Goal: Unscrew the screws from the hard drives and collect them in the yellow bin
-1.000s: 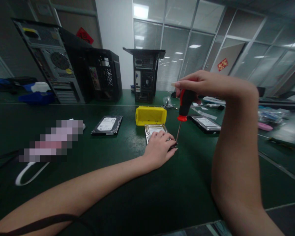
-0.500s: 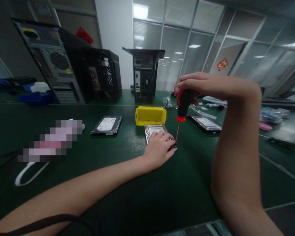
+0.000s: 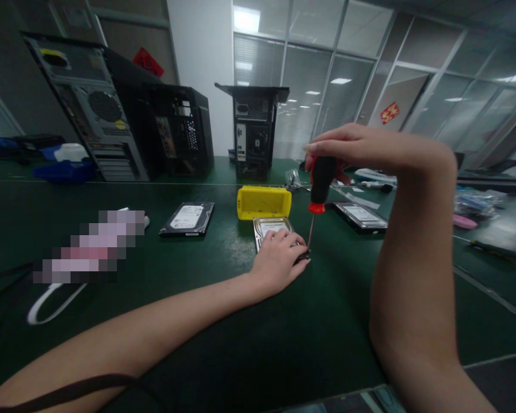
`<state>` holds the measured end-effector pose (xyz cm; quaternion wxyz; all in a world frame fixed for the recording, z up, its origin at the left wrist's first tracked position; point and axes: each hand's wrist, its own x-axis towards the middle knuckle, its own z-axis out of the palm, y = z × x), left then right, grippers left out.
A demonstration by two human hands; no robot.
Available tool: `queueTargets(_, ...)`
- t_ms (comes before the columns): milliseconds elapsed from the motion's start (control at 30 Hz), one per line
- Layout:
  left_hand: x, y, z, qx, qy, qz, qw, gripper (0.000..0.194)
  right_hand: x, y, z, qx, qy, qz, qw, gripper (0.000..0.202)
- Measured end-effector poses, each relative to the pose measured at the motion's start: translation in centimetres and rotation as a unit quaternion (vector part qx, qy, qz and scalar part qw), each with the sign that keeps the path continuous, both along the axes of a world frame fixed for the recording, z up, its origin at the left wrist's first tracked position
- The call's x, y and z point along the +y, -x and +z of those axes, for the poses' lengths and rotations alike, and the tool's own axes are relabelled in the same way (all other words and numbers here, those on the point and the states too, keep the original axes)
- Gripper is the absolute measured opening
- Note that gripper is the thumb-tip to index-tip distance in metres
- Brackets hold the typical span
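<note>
— Head view: what is being worked on, and where is it found?

— A hard drive is seen lying flat on the green desk, about midway across it and well back from the near edge. Its near end is covered by the left hand, which is pressed flat on it with the fingers spread, so nothing is clasped. A screwdriver with a black and red handle is held upright over the drive's near right corner; its tip is set down there, just beside the left fingertips. The handle's top is gripped from above by the right hand, whose fingers are closed around it.

— And what is placed around the drive?

— Just behind it, a yellow bin is laid on its side; whether anything is kept inside cannot be told. A second hard drive is found to the left, apart from the first, and a third hard drive to the right, past the screwdriver. Toward the left edge a white cable loop is seen. Along the far edge three computer cases are stood, the leftmost tilted, and a blue tray is set at the far left. Clear bags are gathered near the right edge; their contents cannot be made out.
</note>
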<state>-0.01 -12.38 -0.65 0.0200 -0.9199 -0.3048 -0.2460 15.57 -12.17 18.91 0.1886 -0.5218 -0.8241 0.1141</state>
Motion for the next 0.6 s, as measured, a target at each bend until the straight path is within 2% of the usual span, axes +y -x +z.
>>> queueTargets(600,-0.06,0.00,0.18,0.009,0.000,0.003,1.000,0.024,-0.28,0.03,0.01,0.010,0.012,0.000,1.000,0.045)
